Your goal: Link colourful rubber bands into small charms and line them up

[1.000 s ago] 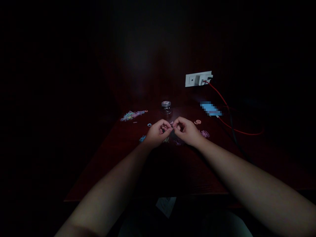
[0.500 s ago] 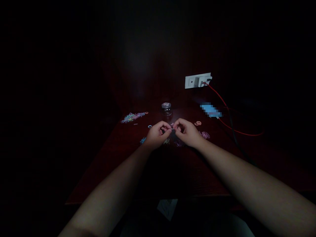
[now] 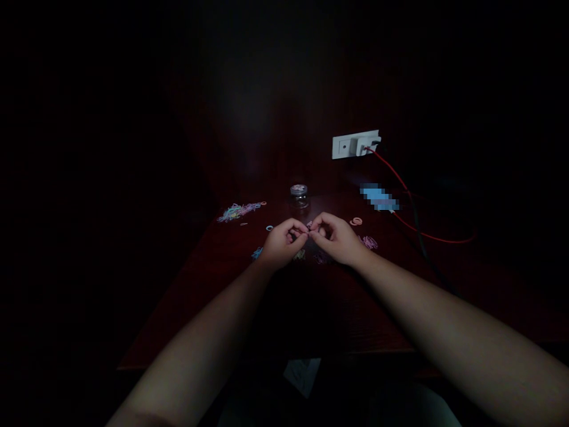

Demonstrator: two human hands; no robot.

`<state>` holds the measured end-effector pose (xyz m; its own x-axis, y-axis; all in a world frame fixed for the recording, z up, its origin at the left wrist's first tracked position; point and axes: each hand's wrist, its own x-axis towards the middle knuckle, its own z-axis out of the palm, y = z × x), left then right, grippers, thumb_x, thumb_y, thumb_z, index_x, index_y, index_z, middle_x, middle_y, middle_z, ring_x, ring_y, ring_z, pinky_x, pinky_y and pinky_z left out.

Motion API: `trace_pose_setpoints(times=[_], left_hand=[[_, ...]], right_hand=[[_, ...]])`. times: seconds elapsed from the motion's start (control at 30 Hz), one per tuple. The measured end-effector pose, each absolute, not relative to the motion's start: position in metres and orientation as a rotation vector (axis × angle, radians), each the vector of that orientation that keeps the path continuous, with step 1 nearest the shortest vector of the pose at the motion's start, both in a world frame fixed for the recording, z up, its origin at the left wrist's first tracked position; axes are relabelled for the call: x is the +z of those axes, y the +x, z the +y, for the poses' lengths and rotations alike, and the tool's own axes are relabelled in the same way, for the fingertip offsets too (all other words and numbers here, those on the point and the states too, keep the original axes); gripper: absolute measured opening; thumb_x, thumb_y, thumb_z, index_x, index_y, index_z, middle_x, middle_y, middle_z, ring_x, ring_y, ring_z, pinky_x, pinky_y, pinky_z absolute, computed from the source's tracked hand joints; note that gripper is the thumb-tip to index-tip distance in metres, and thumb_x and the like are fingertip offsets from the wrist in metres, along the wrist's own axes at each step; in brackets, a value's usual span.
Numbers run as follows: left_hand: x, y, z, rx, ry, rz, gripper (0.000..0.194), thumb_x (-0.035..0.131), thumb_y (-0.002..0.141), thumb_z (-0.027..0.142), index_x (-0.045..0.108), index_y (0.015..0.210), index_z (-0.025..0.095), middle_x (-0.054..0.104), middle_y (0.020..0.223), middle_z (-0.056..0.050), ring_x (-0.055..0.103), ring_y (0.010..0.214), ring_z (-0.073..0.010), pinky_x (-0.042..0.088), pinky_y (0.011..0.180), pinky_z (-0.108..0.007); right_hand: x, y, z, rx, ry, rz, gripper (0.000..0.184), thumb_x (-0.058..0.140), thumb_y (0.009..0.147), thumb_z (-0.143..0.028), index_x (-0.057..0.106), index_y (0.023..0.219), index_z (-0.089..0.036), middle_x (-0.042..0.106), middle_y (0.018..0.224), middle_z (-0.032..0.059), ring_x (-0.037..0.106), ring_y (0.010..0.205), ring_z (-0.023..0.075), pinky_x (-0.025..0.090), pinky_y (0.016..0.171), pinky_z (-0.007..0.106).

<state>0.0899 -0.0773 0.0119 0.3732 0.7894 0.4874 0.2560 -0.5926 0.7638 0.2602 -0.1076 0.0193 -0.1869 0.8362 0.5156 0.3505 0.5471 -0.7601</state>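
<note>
Bands (image 3: 240,210) lie well behind the table's front edge (image 3: 347,354).

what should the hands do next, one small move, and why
Probably ease the left hand and right hand slightly apart: they pinch so close together that anything between them is too small to make out, with the yellowish pile beside them.

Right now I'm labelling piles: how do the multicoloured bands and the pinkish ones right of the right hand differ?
The multicoloured pile mixes several hues; the pinkish pile looks uniform. The multicoloured pile spreads wider than the pinkish pile, which the right hand may partly hide. The multicoloured pile lies farther back than the pinkish pile. Both are loose heaps on the table.
</note>
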Motion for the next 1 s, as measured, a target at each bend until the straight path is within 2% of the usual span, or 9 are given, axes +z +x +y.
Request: trace_pose_setpoints(times=[0.1,0.23,0.5,0.73,1.0], left_hand=[[0.0125,0.0896,-0.0783,1.151,2.080,0.926,0.014,0.063,0.077,0.025,0.064,0.086,0.014,0.061,0.074,-0.001,0.050,0.062,-0.0085,0.038,0.055,-0.019],[0.0145,0.0898,-0.0805,1.097,2.099,0.938,0.017,0.063,0.078,0.028,0.065,0.087,0.013,0.062,0.074,-0.002,0.049,0.061,-0.0085,0.038,0.056,-0.020],[0.0164,0.0895,-0.0805,1.079,2.100,0.903,0.015,0.063,0.076,0.027,0.064,0.083,0.013,0.057,0.068,0.001,0.046,0.057,-0.0074,0.037,0.053,-0.018],[0.0146,0.0897,-0.0811,1.077,2.124,0.858,0.011,0.060,0.076,0.022,0.063,0.082,0.013,0.055,0.068,0.002,0.043,0.057,-0.0064,0.035,0.053,-0.017],[0.0118,0.0878,-0.0796,1.024,2.194,0.842,0.015,0.061,0.076,0.025,0.064,0.086,0.014,0.055,0.071,0.001,0.044,0.060,-0.0077,0.035,0.054,-0.018]], right_hand=[[0.0178,0.2606,-0.1050,0.548,-0.952,-1.773,0.007,0.056,0.075,-0.015,0.055,0.082,-0.017,0.046,0.061,-0.0041,0.040,0.052,0.0091,0.032,0.050,0.022],[0.0210,0.2618,-0.1053,0.416,-0.857,-1.827,0.016,0.052,0.073,-0.007,0.060,0.083,-0.016,0.053,0.073,0.0003,0.048,0.065,0.0111,0.037,0.058,0.023],[0.0252,0.2615,-0.1087,0.435,-0.819,-1.900,0.013,0.056,0.079,-0.014,0.068,0.085,-0.016,0.052,0.076,0.0020,0.049,0.065,0.0113,0.039,0.059,0.025],[0.0246,0.2603,-0.1090,0.459,-0.825,-1.892,0.009,0.059,0.078,-0.015,0.067,0.081,-0.016,0.051,0.075,0.0016,0.049,0.066,0.0118,0.039,0.059,0.025],[0.0266,0.2594,-0.1106,0.441,-0.842,-1.869,0.007,0.058,0.078,-0.014,0.064,0.080,-0.015,0.048,0.072,-0.0002,0.045,0.063,0.0101,0.037,0.058,0.023]])
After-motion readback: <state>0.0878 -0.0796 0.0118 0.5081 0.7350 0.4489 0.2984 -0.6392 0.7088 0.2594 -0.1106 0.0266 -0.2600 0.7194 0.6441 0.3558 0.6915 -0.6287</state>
